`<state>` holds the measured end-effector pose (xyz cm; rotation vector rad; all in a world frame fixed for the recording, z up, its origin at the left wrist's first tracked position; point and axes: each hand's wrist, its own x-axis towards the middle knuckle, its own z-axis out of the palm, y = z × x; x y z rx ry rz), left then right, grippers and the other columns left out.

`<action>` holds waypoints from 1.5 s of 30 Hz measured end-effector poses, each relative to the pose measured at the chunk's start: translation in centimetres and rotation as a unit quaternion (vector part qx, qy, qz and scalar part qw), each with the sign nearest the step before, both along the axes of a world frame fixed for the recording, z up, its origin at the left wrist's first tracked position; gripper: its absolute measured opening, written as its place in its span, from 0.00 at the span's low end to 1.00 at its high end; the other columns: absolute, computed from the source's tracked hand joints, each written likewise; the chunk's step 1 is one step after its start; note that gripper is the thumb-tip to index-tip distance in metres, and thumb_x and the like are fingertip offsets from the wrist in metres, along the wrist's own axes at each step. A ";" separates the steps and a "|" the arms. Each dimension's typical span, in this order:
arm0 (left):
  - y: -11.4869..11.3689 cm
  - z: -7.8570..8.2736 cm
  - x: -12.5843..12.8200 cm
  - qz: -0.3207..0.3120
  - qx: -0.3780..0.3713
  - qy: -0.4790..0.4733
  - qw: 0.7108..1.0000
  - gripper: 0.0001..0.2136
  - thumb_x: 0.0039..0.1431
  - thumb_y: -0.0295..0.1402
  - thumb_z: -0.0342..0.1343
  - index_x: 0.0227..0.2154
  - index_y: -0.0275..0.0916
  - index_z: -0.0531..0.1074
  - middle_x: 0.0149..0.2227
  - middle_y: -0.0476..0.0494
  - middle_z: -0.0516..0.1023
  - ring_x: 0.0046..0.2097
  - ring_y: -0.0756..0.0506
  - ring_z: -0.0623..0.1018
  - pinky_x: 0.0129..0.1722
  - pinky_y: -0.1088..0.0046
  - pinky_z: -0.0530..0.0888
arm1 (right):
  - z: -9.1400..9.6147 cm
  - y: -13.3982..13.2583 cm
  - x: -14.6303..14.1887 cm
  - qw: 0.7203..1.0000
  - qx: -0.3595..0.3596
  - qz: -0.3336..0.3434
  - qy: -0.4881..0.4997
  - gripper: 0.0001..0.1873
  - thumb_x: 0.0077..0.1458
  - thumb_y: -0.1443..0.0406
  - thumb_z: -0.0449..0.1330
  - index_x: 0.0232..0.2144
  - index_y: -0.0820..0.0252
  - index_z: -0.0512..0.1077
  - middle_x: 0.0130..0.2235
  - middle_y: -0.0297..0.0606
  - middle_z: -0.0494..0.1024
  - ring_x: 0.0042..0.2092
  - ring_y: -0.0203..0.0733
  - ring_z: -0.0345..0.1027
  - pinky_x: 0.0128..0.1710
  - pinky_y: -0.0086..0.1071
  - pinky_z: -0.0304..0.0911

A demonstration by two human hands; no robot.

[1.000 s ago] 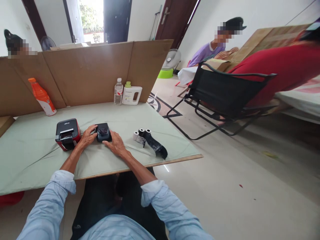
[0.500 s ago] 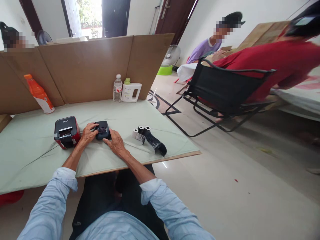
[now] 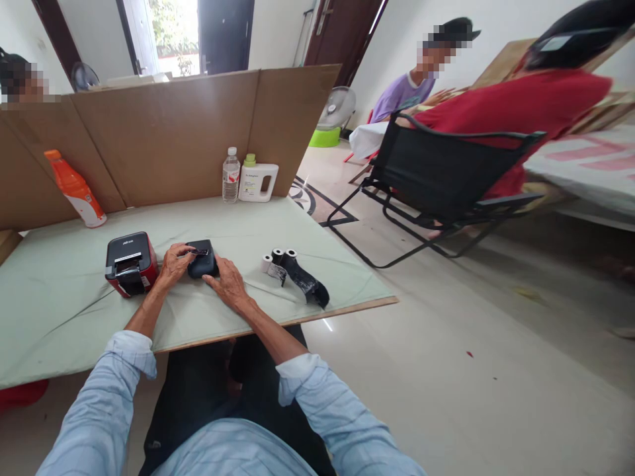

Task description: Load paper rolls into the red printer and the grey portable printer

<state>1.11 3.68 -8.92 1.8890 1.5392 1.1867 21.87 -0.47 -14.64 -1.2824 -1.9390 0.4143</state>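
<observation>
A small black box-shaped device (image 3: 202, 267), which looks like a portable receipt printer, lies on the table between my hands. My left hand (image 3: 174, 266) is at its left side, with the fingertips closed on the part at the slot on top. Along the right side, my right hand (image 3: 229, 283) grips the casing, thumb at the front edge. To the left stands a larger black and red printer (image 3: 131, 263). Several small paper rolls (image 3: 278, 256) are to the right, with a dark unrolled strip (image 3: 308, 285) trailing toward the table's front edge.
A cardboard panel (image 3: 173, 139) rises behind the pale green table (image 3: 59, 277). Before it stand an orange bottle (image 3: 74, 188), a clear water bottle (image 3: 231, 175) and a white jug (image 3: 258, 182). On the right, a person in red (image 3: 506, 106) sits in a black folding chair (image 3: 451, 165).
My left fingertips have shifted slightly on the device's top, where the glossy area now looks narrower. My right hand keeps its hold. The person in red has moved leftward.
</observation>
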 end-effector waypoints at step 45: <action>-2.6 -2.8 -1.2 -0.084 -0.031 -0.023 0.996 0.28 0.52 0.42 0.74 0.56 0.42 0.81 0.70 0.32 0.64 0.69 0.28 0.70 0.59 0.52 0.79 | -2.0 0.3 0.4 0.998 0.044 0.017 0.047 0.37 0.65 0.51 0.62 0.69 0.63 0.65 0.58 0.56 0.78 0.57 0.61 0.71 0.60 0.55 0.69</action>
